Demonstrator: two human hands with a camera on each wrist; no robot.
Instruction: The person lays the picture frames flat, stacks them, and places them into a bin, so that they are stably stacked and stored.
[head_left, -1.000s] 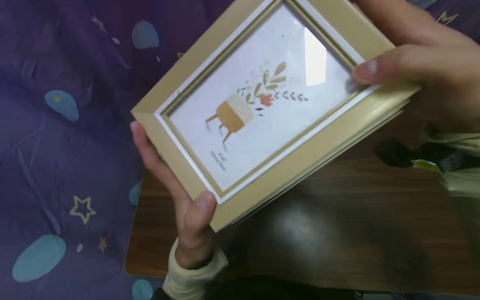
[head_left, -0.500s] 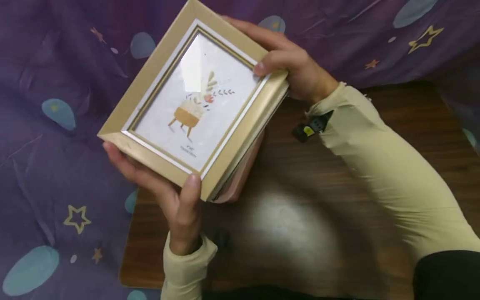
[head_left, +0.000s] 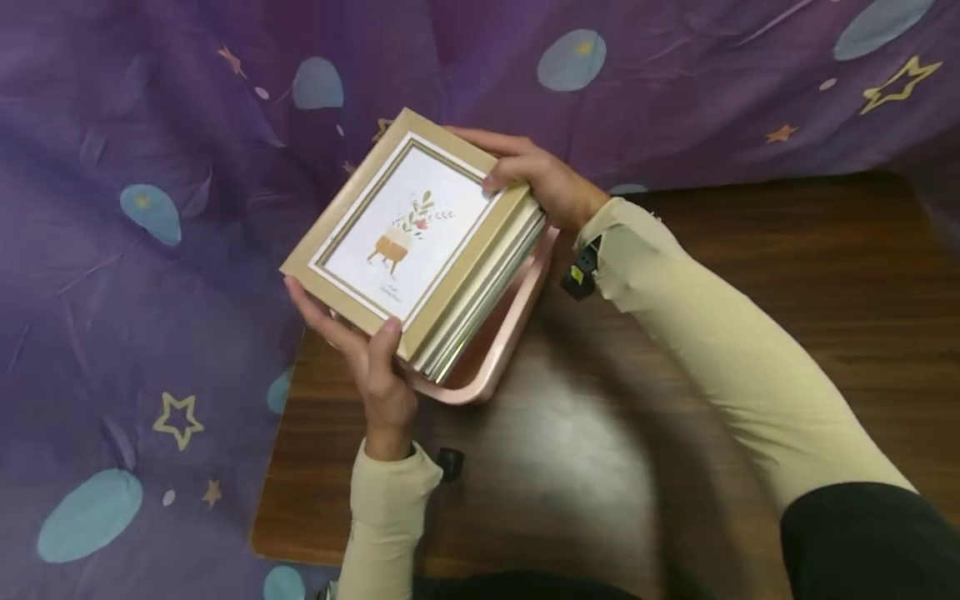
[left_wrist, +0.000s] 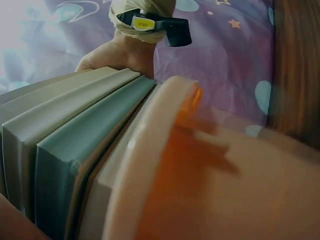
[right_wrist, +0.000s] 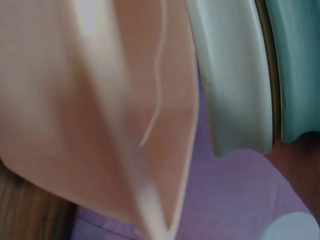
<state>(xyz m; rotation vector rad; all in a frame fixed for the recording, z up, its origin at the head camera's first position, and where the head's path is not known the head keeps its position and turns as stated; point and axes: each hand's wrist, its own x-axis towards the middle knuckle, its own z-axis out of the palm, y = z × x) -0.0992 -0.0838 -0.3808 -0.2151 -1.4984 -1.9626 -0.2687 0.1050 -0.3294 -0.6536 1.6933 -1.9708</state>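
Both hands grip a stack of several picture frames, tilted above a pink plastic bin. On top is a gold picture frame [head_left: 352, 200] with a white inner border and a drawing of a potted plant. My left hand [head_left: 382, 379] holds the near-left end, thumb over the front. At the opposite end my right hand [head_left: 551, 179] has its thumb on the front and fingers behind. Part of the pink bin [head_left: 491, 367] shows beneath; the stack hides the rest. In the left wrist view, pale frames and a teal frame [left_wrist: 95, 135] stand side by side next to the bin's rim.
The bin stands on a dark wooden table [head_left: 787, 275]. A purple cloth [head_left: 225, 333] printed with stars and blue shapes hangs behind and covers the left side. A black wrist camera [head_left: 579, 279] sits at the right cuff.
The framed stack has moved down and away from the head camera, over the bin. More of the bin's rim shows now. Both hands have kept their grip.
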